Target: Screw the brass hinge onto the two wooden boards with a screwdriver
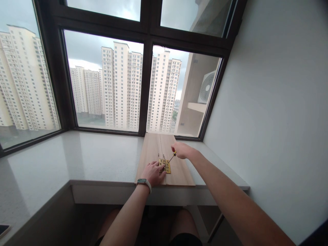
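A brass-coloured butt hinge (pixel 168 168) lies across the seam between two light wooden boards (pixel 179 172). My left hand (pixel 153 173) rests on the hinge's left side and the board, fingers spread and lying flat, hiding part of the hinge. Closed round the handle of a screwdriver (pixel 175 153) with yellow and black on it, my right hand (pixel 182 150) is above the right board. The screwdriver slants down to the left, its tip at the hinge's right leaf. Whether a screw sits under the tip is too small to tell. A small screw (pixel 158 155) is on the left board.
The boards lie on a white stone-like counter (pixel 110 157) below dark-framed windows (pixel 146 85). A pale wall (pixel 269 102) bounds the right side. At the lower left edge, part of a dark flat object (pixel 3 229) shows. My legs are under the counter.
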The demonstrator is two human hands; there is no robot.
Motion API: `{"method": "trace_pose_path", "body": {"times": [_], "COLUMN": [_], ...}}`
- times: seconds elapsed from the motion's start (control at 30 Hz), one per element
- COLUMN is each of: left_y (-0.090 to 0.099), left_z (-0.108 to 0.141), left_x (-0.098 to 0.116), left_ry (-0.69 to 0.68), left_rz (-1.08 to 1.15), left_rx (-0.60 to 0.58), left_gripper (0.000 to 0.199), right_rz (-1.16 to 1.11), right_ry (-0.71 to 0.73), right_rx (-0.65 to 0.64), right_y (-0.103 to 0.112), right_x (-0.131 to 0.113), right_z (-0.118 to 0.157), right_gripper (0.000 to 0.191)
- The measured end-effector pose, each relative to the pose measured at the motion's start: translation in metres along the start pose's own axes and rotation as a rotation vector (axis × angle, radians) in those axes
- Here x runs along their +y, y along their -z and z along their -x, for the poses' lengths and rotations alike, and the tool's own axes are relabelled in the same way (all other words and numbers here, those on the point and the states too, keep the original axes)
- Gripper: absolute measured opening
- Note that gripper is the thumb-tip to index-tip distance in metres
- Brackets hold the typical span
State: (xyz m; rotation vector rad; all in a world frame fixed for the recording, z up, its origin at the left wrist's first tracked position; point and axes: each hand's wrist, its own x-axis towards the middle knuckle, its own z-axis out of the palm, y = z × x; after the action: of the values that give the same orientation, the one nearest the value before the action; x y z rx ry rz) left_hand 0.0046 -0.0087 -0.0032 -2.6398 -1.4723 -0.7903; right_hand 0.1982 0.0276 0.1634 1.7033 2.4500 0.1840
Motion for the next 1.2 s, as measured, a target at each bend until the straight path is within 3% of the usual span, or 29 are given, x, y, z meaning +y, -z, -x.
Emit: {"method": "trace_pose_path", "body": {"times": [0.33,0.57,1.2], "left_y": [0.0028,0.0018,-0.0003], "left_z": [0.0003,0.0,-0.0002], "left_x": [0.0018,0.0019,0.0016], "left_ry": [0.005,-0.007,-0.009], "left_rz": [0.005,0.006,0.007], "left_rx": [-0.004,0.012,0.033], "left_gripper": [0.046,0.045,0.044], "right_rz": [-0.013,-0.007,0.0], "right_ry": [-0.007,-0.025,-0.023], "right_rx": [0.042,0.059,0.022], "right_y": [-0.0004,-0.0001,0.0017], "right_x": [-0.0021,-0.0027,-0.0045], "right_z": [0.0007,-0.0002,0.0003], "right_gripper": [0.025,0.01,0.012]}}
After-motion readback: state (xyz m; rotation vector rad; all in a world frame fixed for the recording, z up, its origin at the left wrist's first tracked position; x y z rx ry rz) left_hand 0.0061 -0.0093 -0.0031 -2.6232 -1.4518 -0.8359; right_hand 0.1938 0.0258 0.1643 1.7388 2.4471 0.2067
